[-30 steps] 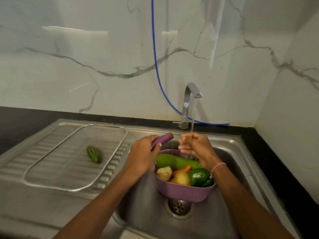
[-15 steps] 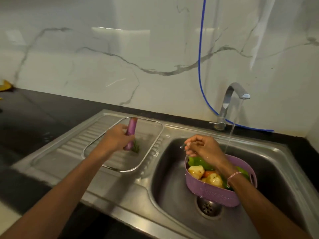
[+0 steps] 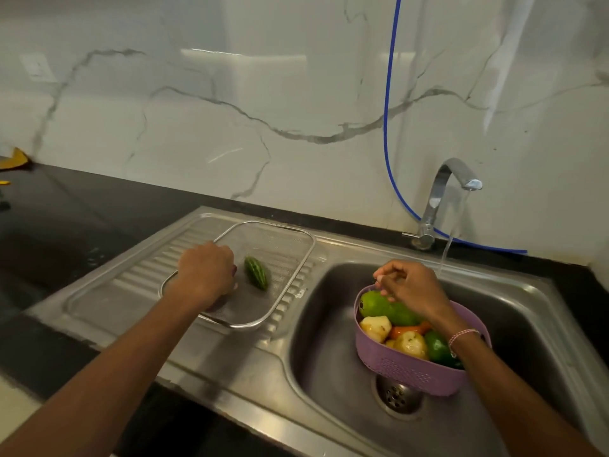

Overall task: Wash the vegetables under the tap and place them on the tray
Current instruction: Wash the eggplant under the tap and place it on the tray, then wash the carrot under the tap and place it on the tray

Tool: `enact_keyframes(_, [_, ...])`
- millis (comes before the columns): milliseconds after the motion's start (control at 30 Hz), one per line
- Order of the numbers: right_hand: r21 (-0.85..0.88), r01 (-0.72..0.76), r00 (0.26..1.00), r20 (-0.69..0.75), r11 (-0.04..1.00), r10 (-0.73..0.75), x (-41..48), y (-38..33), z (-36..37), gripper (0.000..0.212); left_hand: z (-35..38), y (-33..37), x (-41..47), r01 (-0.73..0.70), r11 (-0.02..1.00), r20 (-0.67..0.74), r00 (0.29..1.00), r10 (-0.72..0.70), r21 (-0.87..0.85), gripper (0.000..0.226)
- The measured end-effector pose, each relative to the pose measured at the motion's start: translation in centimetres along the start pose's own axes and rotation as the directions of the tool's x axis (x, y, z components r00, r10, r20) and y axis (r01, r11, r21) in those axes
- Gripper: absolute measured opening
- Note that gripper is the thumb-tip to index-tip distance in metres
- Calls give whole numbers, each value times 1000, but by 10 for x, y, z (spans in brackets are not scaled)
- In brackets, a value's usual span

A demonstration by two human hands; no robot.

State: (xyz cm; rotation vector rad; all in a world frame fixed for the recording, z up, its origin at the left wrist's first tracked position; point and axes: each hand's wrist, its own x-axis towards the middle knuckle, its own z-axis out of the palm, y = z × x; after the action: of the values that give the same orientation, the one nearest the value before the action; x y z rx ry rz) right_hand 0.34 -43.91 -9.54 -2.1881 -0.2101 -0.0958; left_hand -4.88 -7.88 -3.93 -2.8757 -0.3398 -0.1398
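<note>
Steel sink [image 3: 329,374]: our left hand [image 3: 206,275] curls over the tray [image 3: 280,252], grasp hidden; right hand [image 3: 412,288] slack, empty; gourd [image 3: 385,308], eleven o'clock in the basket [image 3: 412,371], looks heavy, slick: grip mid-body.

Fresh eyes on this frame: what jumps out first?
The purple basket heaped with vegetables sits in the sink, with the right hand hovering over it and the tap running behind. On the drainboard to the left, the left hand reaches into a mesh tray beside a lone green bitter gourd.
</note>
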Motion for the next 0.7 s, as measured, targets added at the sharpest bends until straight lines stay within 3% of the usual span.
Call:
enact_keyframes(133, [-32, -62, 998, -24, 998, 62, 1, 6, -16, 8, 0, 19, 17, -67, 981, -22, 998, 64, -180, 52])
enact_keyframes(267, [14, -107, 992, -73, 994, 108, 2, 13, -30, 13, 4, 40, 31, -151, 988, 73, 986, 152, -25, 54])
enact_keyframes(367, [-19, -102, 991, -84, 995, 100, 2, 16, -33, 16, 6, 40, 38, -176, 982, 150, 971, 184, -62, 47])
enact_keyframes(567, [-85, -95, 994, -63, 992, 90, 3, 18, -35, 10, 7, 16, 30, -217, 958, 284, 921, 265, -188, 89])
enact_keyframes(700, [-101, -125, 992, -39, 987, 122, 5, 22, -37, 9, 12, 9, 20, -223, 921, 241, 921, 307, -320, 69])
